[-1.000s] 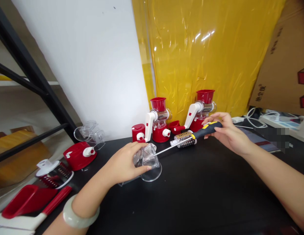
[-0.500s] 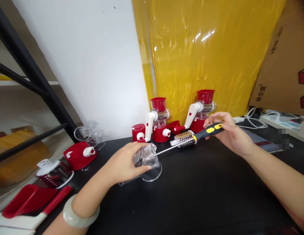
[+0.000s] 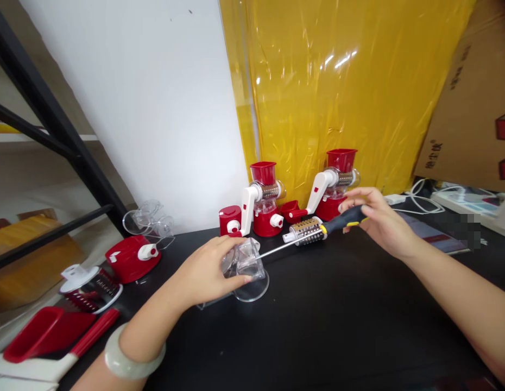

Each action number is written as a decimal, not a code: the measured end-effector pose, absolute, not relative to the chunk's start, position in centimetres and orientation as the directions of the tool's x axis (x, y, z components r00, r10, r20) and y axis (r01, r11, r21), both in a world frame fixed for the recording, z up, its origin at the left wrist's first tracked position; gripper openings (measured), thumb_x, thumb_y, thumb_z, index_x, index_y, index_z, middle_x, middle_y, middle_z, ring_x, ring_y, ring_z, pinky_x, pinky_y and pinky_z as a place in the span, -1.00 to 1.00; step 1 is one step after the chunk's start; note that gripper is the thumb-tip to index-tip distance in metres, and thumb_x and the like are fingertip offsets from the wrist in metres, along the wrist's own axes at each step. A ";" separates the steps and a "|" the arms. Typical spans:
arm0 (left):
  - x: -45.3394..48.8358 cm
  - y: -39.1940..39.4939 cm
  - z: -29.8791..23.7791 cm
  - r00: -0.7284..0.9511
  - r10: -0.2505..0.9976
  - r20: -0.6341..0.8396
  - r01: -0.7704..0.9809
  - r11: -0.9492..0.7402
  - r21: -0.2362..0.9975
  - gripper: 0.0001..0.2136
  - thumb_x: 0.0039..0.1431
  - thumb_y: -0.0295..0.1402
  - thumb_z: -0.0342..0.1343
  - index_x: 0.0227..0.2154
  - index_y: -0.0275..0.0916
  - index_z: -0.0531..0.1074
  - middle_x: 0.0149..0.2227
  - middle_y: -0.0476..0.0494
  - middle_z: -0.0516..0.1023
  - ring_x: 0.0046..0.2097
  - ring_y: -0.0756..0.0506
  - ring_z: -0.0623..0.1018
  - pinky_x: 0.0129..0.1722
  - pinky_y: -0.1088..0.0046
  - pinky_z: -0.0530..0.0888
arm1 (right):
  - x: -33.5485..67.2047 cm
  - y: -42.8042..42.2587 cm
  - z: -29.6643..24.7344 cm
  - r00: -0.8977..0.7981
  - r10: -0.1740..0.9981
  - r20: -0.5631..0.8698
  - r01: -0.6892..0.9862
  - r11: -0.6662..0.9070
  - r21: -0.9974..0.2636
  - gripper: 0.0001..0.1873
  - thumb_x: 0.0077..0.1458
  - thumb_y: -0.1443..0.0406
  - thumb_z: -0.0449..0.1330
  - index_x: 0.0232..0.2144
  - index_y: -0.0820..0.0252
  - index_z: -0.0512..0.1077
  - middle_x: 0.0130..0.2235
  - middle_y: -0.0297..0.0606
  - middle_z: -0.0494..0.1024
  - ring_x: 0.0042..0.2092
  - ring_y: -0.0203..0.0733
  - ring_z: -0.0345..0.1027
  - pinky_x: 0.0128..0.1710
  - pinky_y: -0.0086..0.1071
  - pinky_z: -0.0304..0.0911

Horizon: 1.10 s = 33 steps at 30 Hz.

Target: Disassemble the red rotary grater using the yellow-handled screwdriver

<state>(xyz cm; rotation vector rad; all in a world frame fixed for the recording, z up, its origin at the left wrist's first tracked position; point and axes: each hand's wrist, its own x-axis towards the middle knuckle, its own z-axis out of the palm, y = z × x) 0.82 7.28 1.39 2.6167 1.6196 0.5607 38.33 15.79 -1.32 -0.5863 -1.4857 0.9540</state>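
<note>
My left hand (image 3: 207,271) is closed around a clear plastic grater body (image 3: 251,266), pressing it down on the black table (image 3: 338,326). In my right hand (image 3: 377,220) is a screwdriver (image 3: 342,221) with a black and yellow handle, gripped between thumb and fingers. Its long metal shaft slants down to the left, and the tip goes into the clear body; exactly where it ends is hard to make out. Behind the shaft a metal grater drum (image 3: 305,231) lies on its side.
Two assembled red rotary graters (image 3: 265,214) (image 3: 338,184) stand at the back, near a red base (image 3: 230,220). At left are another red base (image 3: 132,259), a clear body (image 3: 149,222), a drum (image 3: 92,288) and a red hopper (image 3: 49,334). A power strip (image 3: 476,203) lies at right.
The screwdriver handle has turned about its own axis in my right hand, so its yellow patches face differently. My left hand and the clear body stay in place.
</note>
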 end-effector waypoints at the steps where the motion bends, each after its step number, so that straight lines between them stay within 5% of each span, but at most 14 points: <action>1: 0.8 7.3 1.4 0.399 0.868 0.297 0.863 -0.465 0.198 -0.36 0.05 0.00 0.30 0.17 -0.15 0.41 0.14 -0.28 0.53 0.10 -0.33 0.55 0.13 0.07 0.48 | 38.3 15.7 -1.2 -0.165 0.810 0.562 -0.182 0.536 -0.825 -0.57 0.02 0.04 0.38 -0.11 -0.03 0.38 -0.24 -0.32 0.53 -0.36 -0.15 0.47 -0.37 -0.21 0.47; 6: 0.8 7.2 1.5 0.395 0.875 0.280 0.870 -0.455 0.192 -0.36 0.05 0.01 0.29 0.17 -0.15 0.40 0.17 -0.29 0.51 0.13 -0.34 0.53 0.15 0.05 0.46 | 38.6 15.8 -1.4 -0.166 0.829 0.535 -0.119 0.521 -0.845 -0.60 0.05 0.09 0.38 -0.10 -0.02 0.39 -0.30 -0.36 0.49 -0.41 -0.22 0.45 -0.41 -0.28 0.46; 11: 0.9 7.2 1.5 0.397 0.875 0.278 0.869 -0.456 0.193 -0.35 0.06 0.01 0.29 0.18 -0.15 0.39 0.16 -0.29 0.51 0.12 -0.33 0.54 0.15 0.07 0.47 | 38.8 16.3 -2.1 -0.126 0.888 0.442 0.121 0.456 -0.882 -0.61 0.19 -0.06 0.21 -0.15 0.10 0.45 -0.58 -0.39 0.40 -0.65 -0.32 0.20 -0.72 -0.45 0.08; 14: 1.0 7.1 1.5 0.396 0.874 0.280 0.867 -0.456 0.198 -0.36 0.05 0.00 0.30 0.17 -0.15 0.40 0.15 -0.28 0.52 0.11 -0.32 0.54 0.13 0.08 0.48 | 38.7 16.0 -1.6 -0.168 0.880 0.444 -0.008 0.450 -0.893 -0.58 0.21 -0.09 0.14 -0.14 0.09 0.44 -0.49 -0.31 0.47 -0.57 -0.23 0.32 -0.64 -0.37 0.25; 19: 0.9 7.2 1.5 0.393 0.868 0.305 0.863 -0.462 0.203 -0.37 0.03 -0.01 0.31 0.16 -0.13 0.42 0.13 -0.27 0.54 0.09 -0.32 0.56 0.12 0.10 0.49 | 38.3 15.2 -0.5 -0.199 0.847 0.492 -0.204 0.456 -0.866 -0.64 0.04 0.12 0.30 -0.11 -0.06 0.35 -0.25 -0.29 0.52 -0.29 -0.09 0.45 -0.40 -0.20 0.47; 24: 0.8 7.2 1.4 0.396 0.868 0.299 0.864 -0.463 0.197 -0.37 0.04 0.00 0.31 0.16 -0.14 0.41 0.13 -0.27 0.54 0.10 -0.32 0.55 0.13 0.08 0.48 | 38.4 15.8 -1.2 -0.140 0.866 0.480 -0.099 0.470 -0.877 -0.63 0.12 0.04 0.30 -0.07 -0.06 0.36 -0.40 -0.40 0.47 -0.50 -0.23 0.38 -0.50 -0.31 0.40; 28: 1.0 7.1 1.5 0.392 0.872 0.294 0.869 -0.456 0.193 -0.37 0.04 0.00 0.30 0.16 -0.14 0.41 0.14 -0.27 0.54 0.11 -0.32 0.54 0.13 0.09 0.48 | 38.3 16.4 -2.0 -0.074 0.915 0.398 0.161 0.404 -0.900 -0.59 0.22 -0.09 0.15 -0.12 0.07 0.43 -0.59 -0.42 0.35 -0.64 -0.29 0.26 -0.75 -0.48 0.07; 33: 1.2 7.0 1.7 0.390 0.879 0.275 0.872 -0.448 0.196 -0.36 0.05 0.01 0.29 0.16 -0.16 0.41 0.14 -0.28 0.53 0.13 -0.33 0.53 0.15 0.07 0.46 | 38.3 16.0 -1.3 -0.130 0.930 0.343 -0.024 0.343 -0.939 -0.73 0.18 0.08 0.16 -0.13 0.06 0.38 -0.48 -0.40 0.46 -0.65 -0.29 0.25 -0.67 -0.36 0.25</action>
